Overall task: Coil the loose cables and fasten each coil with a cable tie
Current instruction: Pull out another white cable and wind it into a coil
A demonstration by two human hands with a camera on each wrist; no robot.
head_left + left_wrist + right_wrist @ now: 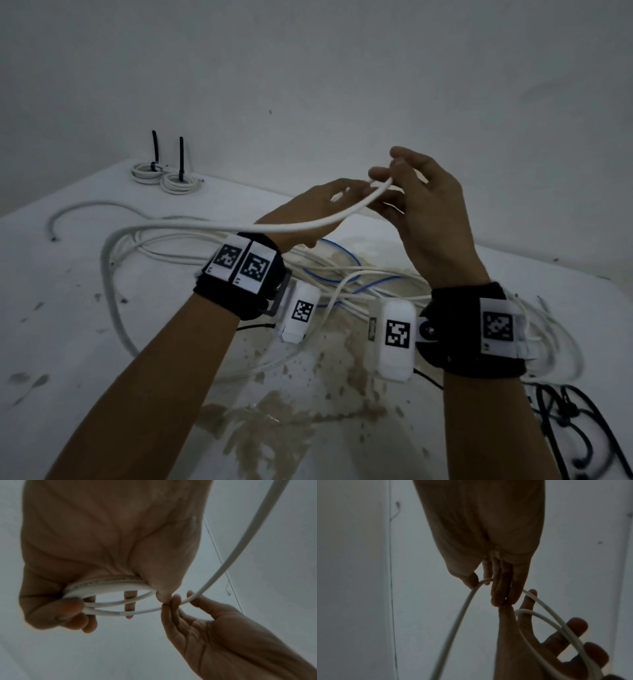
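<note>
Both hands are raised above the table. My left hand (pixel 329 202) grips a small coil (pixel 109 586) of the white cable (pixel 301 226) between curled fingers and thumb; the left wrist view shows a few loops in it. My right hand (pixel 394 192), just right of the left, pinches the same cable (pixel 471 596) between thumb and forefinger, its other fingers straight and touching the left thumb tip. From the hands the cable arcs left over my left wrist and down to the table. The coil is hidden behind the hands in the head view.
Two tied white coils (pixel 145 171) (pixel 180 183) with upright black cable ties (pixel 181 154) lie at the table's far left corner. A loose pile of white cables (pixel 370 277) and a blue one (pixel 342 255) lies under my wrists. Black cable (pixel 575 428) sits at the front right. A wall stands close behind.
</note>
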